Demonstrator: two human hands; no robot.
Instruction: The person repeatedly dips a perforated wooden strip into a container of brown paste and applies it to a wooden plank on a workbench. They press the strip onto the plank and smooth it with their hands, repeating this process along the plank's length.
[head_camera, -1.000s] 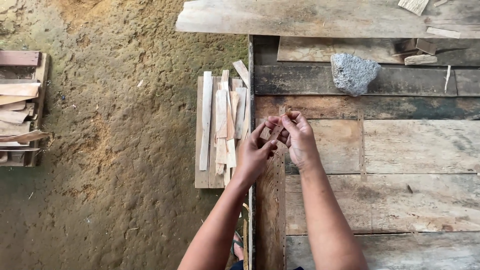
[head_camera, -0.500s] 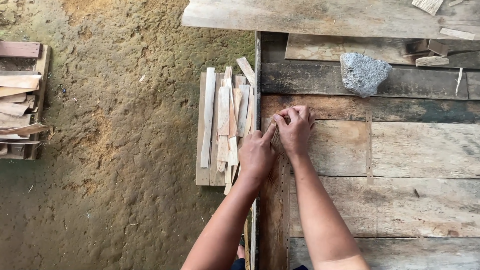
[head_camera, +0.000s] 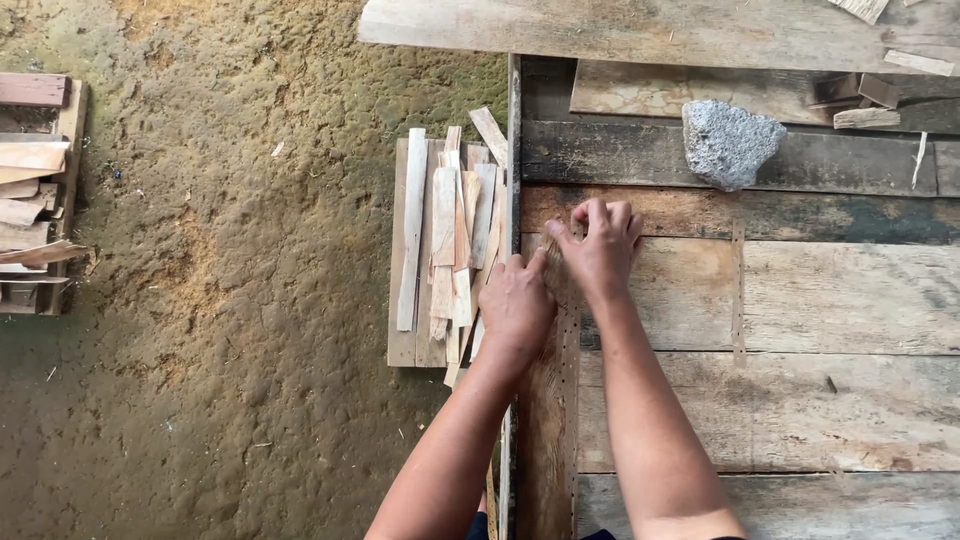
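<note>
A stack of wood scraps (head_camera: 35, 195) sits at the far left edge, well apart from the bench (head_camera: 850, 300), on a dirt floor (head_camera: 220, 300) of sandy, trampled earth. Just left of the bench edge a small board (head_camera: 403, 345) lies on the floor, carrying a pile of thin slats (head_camera: 455, 230), pale and splintery, laid mostly lengthwise; one long slat (head_camera: 412, 225) lies along the pile's left side.

The left hand (head_camera: 515, 305) rests at the bench's left edge, just right of the slats, knuckles up and fingers curled loosely down; whether they grip anything I cannot tell, since the palm hides whatever is under it. The right hand (head_camera: 600, 245) is on the bench top, just right of and slightly beyond the left hand, fingers bent and pressed down with the tips on the planks. Between the two hands a thin sliver of wood (head_camera: 553, 250) seems pinched, though it is too small to be sure.

Farther along the bench, beyond the right hand, a grey stone (head_camera: 728, 142) rests on a dark plank. At the bench's far right corner lie a few small offcuts (head_camera: 860, 100).
</note>
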